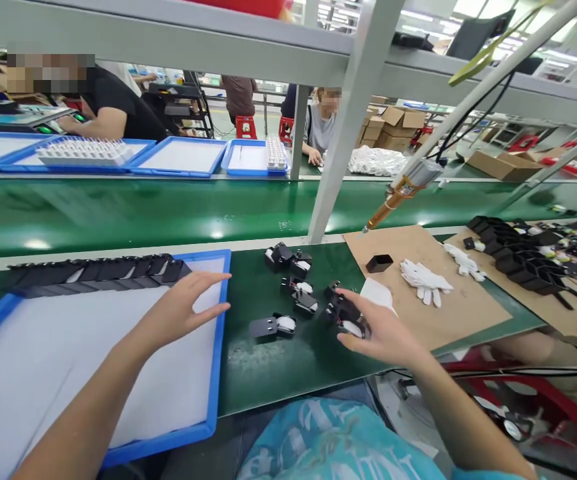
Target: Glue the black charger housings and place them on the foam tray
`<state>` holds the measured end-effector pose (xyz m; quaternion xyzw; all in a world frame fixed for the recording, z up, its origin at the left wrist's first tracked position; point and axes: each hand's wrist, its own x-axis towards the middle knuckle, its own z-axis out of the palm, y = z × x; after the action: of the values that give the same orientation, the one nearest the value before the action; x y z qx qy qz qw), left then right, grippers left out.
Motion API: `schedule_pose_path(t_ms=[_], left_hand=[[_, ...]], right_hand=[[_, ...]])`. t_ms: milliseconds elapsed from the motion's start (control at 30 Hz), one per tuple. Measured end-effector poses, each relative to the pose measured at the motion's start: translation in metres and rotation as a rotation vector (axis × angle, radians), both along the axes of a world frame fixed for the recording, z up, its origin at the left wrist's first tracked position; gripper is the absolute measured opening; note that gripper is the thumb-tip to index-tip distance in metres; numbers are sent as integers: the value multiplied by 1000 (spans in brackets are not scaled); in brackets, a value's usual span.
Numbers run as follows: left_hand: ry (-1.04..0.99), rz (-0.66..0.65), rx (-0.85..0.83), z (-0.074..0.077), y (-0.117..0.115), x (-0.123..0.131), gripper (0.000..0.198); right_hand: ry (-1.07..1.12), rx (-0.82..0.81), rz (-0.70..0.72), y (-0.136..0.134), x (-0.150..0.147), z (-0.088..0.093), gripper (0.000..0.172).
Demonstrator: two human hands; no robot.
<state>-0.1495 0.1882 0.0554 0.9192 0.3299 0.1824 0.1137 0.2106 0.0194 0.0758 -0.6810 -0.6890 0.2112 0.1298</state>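
Observation:
My left hand (193, 303) is held over the right edge of a blue-rimmed tray (222, 333). Its thumb and fingers are apart, with nothing between them. Black casings (103, 270) stand in a row along the tray's far side, just left of that hand. My right hand (381, 327) has thumb and fingers around a small cluster of black parts with a white disc (352, 327) on the green bench. Similar black parts with white discs (304, 297) lie between my hands, with more (288, 257) behind and another (274, 327) nearer me.
A brown sheet (468, 313) to the right bears a black casing (379, 263) and white gloves (425, 280). An electric screwdriver (393, 200) hangs above it. Black casings (518, 257) crowd the far right. A slanted post (338, 147) rises behind; co-workers sit beyond the green belt (168, 207).

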Motion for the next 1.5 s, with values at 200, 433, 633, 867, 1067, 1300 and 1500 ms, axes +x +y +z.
schedule_pose_path(t_ms=[200, 433, 633, 867, 1067, 1300, 1500], left_hand=[[184, -199, 84, 9, -43, 57, 49], [-108, 130, 179, -19, -131, 68, 14], [-101, 585, -150, -86, -155, 102, 55], [-279, 745, -275, -92, -124, 147, 71], [-322, 464, -480, -83, -114, 118, 58], [-507, 347, -597, -77, -123, 109, 119], [-477, 385, -573, -72, -130, 116, 66]], right_hand=[[-140, 15, -174, -1, -29, -46, 75], [329, 295, -364, 9, 42, -20, 62], [933, 604, -593, 111, 133, -15, 69], [1082, 490, -493, 147, 129, -27, 58], [994, 459, -398, 98, 113, -31, 47], [975, 526, -335, 18, 72, -40, 53], [1333, 580, -270, -13, 14, -31, 54]])
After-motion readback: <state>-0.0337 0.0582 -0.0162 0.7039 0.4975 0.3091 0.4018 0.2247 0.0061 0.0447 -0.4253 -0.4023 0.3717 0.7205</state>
